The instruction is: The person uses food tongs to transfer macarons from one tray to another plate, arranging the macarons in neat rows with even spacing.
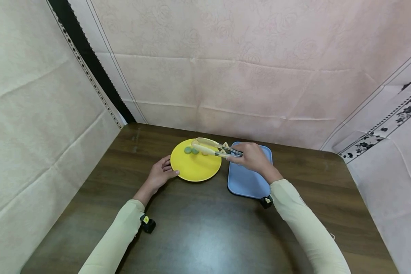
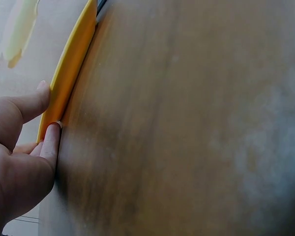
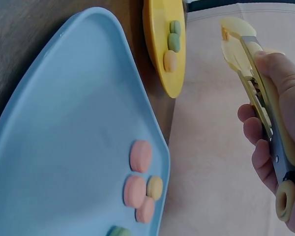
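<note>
A round yellow plate (image 1: 196, 169) lies on the table, and my left hand (image 1: 160, 174) holds its left rim between thumb and fingers. Two green discs (image 3: 173, 43) and a peach disc (image 3: 170, 61) are on the plate. My right hand (image 1: 252, 156) grips a pair of cream-tipped tongs (image 1: 233, 151) by the metal handles. The tong tips (image 3: 236, 42) hover over the far part of the plate; I cannot tell whether they pinch a disc. Below the right hand is a blue tray (image 1: 248, 182), with pink discs (image 3: 140, 156), a yellow disc (image 3: 155, 188) and a green disc (image 3: 120, 231) on it.
The brown wooden table (image 1: 198, 228) carries both plate and tray, with a narrow gap between the two. Pale patterned cloth (image 1: 226, 76) hangs behind the table's back edge and along both sides.
</note>
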`<state>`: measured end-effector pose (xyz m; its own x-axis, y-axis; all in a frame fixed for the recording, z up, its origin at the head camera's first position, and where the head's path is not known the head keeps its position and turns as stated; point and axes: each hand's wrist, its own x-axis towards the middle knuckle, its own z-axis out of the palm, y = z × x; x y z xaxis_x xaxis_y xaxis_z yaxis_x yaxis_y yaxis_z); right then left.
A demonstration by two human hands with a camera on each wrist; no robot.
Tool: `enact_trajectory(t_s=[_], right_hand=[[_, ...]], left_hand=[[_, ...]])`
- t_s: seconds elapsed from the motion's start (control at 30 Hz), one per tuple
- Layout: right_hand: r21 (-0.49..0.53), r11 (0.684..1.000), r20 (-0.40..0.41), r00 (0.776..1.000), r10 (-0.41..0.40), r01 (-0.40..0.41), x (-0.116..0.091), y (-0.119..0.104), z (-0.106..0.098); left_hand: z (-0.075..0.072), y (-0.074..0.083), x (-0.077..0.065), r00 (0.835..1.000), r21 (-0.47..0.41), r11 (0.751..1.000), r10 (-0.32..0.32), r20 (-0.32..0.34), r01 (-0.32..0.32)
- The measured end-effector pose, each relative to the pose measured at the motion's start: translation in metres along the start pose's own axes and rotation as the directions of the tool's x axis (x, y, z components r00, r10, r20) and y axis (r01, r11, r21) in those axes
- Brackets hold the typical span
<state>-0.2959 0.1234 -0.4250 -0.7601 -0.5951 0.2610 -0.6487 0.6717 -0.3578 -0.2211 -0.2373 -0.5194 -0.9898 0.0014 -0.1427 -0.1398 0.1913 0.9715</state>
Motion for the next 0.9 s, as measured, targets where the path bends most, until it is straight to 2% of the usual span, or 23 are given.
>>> enact_trajectory(t_s=[0.3,0.57,0.9], right_hand=[[-0.046,0.999,0.057,0.998,-0.008,0.011,0.009,-0.007,0.02],[-0.083,0.996,0.076,0.996,0.048,-0.042,0.011,-0.015,0.032],[-0.082,0.996,0.08,0.996,-0.034,0.04,0.012,-0.013,0.042]], left_hand=[[-0.001,0.001,0.004,1.0,-0.011,1.0,-0.021,0.015,0.021],[0.001,0.001,0.0,1.0,0.0,1.0,0.003,-0.01,-0.003],[0.001,0.002,-0.001,1.0,0.0,1.0,-0.005,-0.008,0.005]])
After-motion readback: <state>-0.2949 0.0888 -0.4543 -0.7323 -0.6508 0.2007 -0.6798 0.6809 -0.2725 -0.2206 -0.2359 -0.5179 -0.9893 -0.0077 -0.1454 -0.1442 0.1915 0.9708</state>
